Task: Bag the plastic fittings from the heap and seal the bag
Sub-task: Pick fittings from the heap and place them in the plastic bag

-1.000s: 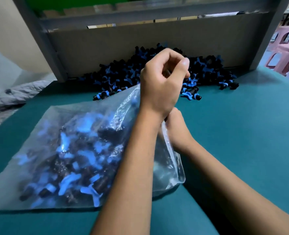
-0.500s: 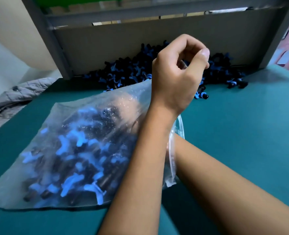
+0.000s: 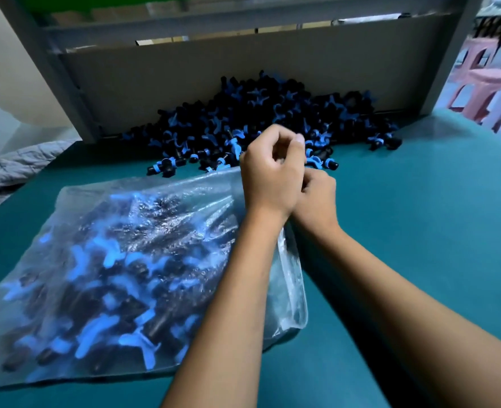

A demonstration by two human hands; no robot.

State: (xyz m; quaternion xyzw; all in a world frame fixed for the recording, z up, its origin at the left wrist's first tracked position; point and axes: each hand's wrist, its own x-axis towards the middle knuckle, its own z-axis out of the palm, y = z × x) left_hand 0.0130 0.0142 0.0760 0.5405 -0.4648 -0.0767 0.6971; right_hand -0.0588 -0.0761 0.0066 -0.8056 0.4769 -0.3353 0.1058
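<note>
Both hands have come back together since a moment ago: the left hand [image 3: 268, 175] has dropped from its raised position and the right hand [image 3: 317, 198], then hidden behind the left forearm, now shows just beside it.

Nearest, the clear bag [image 3: 119, 269] lies flat on the green table [image 3: 420, 231], bulging with black-and-blue plastic fittings [image 3: 105, 278], its mouth edge running along the right side under the crossed forearms. At the bag's far right corner the two hands meet, both with fingers curled tight. They seem to pinch the bag's top edge or closure there, but what exactly sits between the fingers I cannot tell.

Beyond them the heap [image 3: 261, 119] of loose fittings is piled at the table's far edge against the grey backboard [image 3: 214, 69].

The risk, as I judge it, lies in the seal. The bag is packed full, so a fitting crowding the mouth could stop the closure from meeting, or the strip could close only partly and pop open. Pulling hard on that one corner could also drag the bag and spill pieces back toward the heap.
</note>
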